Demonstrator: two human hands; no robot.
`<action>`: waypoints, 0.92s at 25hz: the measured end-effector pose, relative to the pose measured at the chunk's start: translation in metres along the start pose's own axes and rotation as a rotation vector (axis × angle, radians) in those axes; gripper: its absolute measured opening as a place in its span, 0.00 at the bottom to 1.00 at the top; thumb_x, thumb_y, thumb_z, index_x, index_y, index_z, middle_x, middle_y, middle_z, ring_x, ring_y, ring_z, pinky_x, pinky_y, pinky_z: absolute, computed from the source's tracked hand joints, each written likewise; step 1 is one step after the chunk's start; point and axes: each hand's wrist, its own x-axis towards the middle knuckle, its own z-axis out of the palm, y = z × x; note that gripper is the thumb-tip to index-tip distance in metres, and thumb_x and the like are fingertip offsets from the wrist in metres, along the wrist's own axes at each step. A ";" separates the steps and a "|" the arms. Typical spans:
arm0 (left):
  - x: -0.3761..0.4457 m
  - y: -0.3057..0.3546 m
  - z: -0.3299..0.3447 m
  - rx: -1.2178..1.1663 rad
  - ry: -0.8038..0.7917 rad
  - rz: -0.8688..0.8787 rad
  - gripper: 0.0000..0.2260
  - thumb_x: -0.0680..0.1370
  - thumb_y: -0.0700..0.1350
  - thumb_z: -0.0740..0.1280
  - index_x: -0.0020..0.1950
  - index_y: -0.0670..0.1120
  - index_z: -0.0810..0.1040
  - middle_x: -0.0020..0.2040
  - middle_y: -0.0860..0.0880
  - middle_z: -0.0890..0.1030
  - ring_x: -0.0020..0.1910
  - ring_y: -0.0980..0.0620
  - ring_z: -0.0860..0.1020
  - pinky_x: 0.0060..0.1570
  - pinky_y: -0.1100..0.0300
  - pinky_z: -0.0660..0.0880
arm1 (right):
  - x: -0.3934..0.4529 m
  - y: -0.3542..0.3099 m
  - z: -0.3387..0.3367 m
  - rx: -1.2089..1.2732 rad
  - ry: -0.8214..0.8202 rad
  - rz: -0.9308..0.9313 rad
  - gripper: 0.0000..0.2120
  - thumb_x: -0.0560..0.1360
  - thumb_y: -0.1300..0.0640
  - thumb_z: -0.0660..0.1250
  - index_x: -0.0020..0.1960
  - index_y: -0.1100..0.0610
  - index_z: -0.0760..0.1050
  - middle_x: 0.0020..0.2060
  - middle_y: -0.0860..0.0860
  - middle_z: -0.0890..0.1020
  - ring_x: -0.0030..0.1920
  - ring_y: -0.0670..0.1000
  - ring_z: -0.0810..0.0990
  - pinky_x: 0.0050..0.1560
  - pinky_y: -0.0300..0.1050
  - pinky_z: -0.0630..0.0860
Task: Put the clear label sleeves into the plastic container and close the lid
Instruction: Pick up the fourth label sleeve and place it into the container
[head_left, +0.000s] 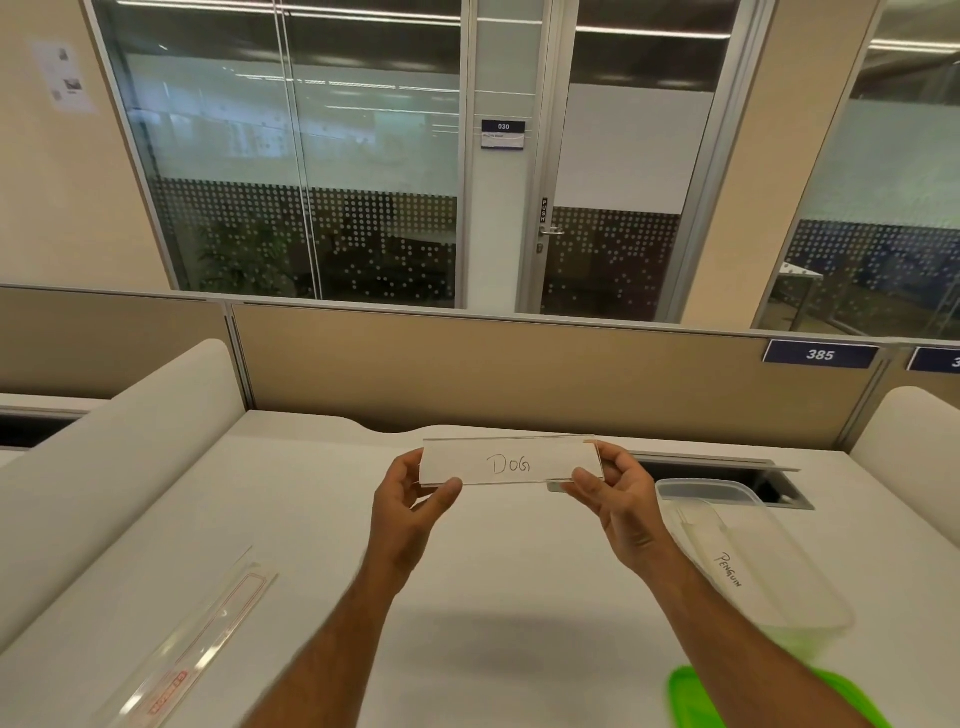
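A clear label sleeve (511, 461) holding a white card marked "DOG" is lifted above the desk's middle. My left hand (413, 501) pinches its left end and my right hand (621, 493) pinches its right end. To the right stands the open clear plastic container (810, 597); inside it lies another sleeve (719, 551) with a card reading "PENGUIN". The green lid (691, 699) lies on the desk at the bottom right, partly hidden by my right forearm. One more long clear sleeve (208, 629) with red markings lies on the desk at the lower left.
The white desk (322, 519) is bounded by a tan partition (519, 374) at the back and curved white side dividers. A cable slot (727, 473) opens in the desk behind the container.
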 end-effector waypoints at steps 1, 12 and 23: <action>-0.001 -0.001 0.000 -0.016 0.006 -0.011 0.28 0.66 0.53 0.76 0.64 0.50 0.75 0.57 0.49 0.84 0.55 0.50 0.83 0.51 0.59 0.80 | -0.001 0.000 -0.001 -0.019 -0.008 0.008 0.24 0.65 0.62 0.75 0.60 0.58 0.74 0.56 0.59 0.83 0.54 0.61 0.84 0.49 0.48 0.83; -0.013 -0.012 0.002 -0.279 -0.106 -0.229 0.25 0.69 0.38 0.76 0.64 0.45 0.75 0.53 0.39 0.84 0.55 0.41 0.83 0.52 0.57 0.81 | 0.004 -0.022 -0.012 -1.038 -0.476 0.348 0.35 0.54 0.47 0.84 0.59 0.46 0.77 0.55 0.48 0.81 0.53 0.50 0.82 0.48 0.44 0.83; -0.023 -0.026 0.046 0.340 -0.083 -0.294 0.27 0.76 0.56 0.69 0.72 0.51 0.67 0.68 0.46 0.75 0.66 0.45 0.75 0.62 0.50 0.74 | -0.004 -0.008 0.001 -1.432 -0.345 0.289 0.38 0.56 0.33 0.76 0.62 0.46 0.74 0.55 0.47 0.79 0.51 0.49 0.78 0.48 0.42 0.79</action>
